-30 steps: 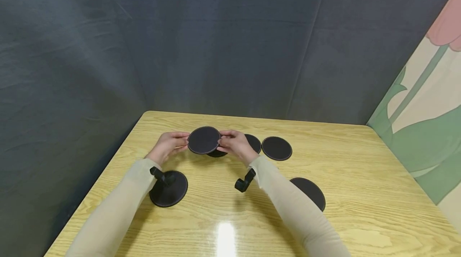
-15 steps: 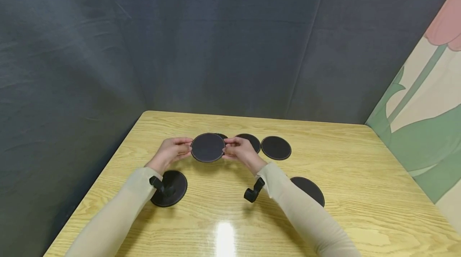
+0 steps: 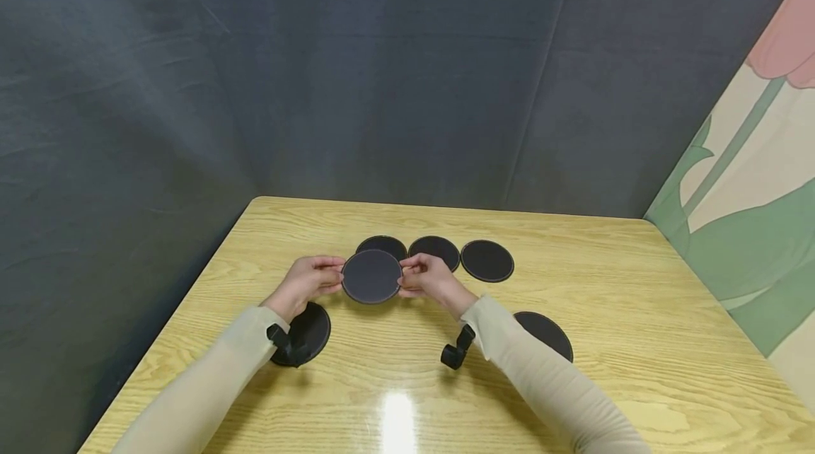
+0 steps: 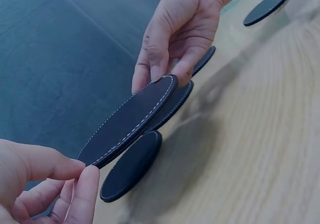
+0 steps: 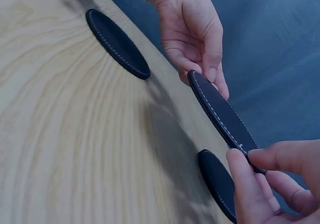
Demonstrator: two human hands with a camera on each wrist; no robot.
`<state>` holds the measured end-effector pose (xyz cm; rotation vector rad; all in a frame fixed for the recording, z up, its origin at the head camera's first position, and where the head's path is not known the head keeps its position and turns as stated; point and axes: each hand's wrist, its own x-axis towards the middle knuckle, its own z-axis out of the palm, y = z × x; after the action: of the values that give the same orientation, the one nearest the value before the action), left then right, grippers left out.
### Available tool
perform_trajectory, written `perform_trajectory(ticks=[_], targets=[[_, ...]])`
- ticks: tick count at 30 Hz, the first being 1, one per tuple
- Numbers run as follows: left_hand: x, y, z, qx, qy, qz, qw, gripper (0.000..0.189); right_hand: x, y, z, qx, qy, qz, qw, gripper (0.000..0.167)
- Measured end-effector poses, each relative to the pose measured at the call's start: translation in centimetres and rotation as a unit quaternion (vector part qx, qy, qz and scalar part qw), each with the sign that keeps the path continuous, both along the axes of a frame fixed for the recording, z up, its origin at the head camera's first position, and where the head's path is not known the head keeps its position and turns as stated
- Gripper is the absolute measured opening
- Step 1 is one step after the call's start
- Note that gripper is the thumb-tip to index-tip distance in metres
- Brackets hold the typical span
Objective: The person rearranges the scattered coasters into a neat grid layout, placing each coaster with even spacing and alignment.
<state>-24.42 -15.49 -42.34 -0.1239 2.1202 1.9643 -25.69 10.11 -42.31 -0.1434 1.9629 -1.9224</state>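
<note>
A round black coaster (image 3: 372, 277) with white edge stitching is held above the table between both hands. My left hand (image 3: 310, 283) pinches its left edge between thumb and fingers. On the opposite edge, my right hand (image 3: 434, 281) pinches it the same way. In the left wrist view the raised coaster (image 4: 130, 121) is tilted, with thumb and fingertips on its rim. Just behind it a second coaster (image 3: 382, 245) lies on the table, partly covered by the held one in the head view.
Two more coasters, a middle one (image 3: 436, 249) and a right one (image 3: 487, 261), lie in the back row. Another coaster (image 3: 312, 332) is under the left wrist, and one (image 3: 546, 335) sits by the right forearm. The wooden table (image 3: 637, 298) meets a dark curtain (image 3: 395, 86) behind.
Both hands have brought the held coaster nearer to the person and slightly right. The coaster behind it now shows more fully.
</note>
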Motion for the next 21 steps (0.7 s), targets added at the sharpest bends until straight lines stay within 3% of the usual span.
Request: perform_trajectory(ticks=[9,21], targets=[[0.7,0.1,-0.8,-0.025,-0.006,-0.002,0.9997,0.037,0.4,0.0,-0.7,0.055,0.014,0.021,0.9982,0.032],[1.1,0.2,-1.3,-0.054,-0.009,-0.002,0.9985,0.034,0.7,-0.3,-1.1,0.066,0.008,0.04,0.997,0.035]])
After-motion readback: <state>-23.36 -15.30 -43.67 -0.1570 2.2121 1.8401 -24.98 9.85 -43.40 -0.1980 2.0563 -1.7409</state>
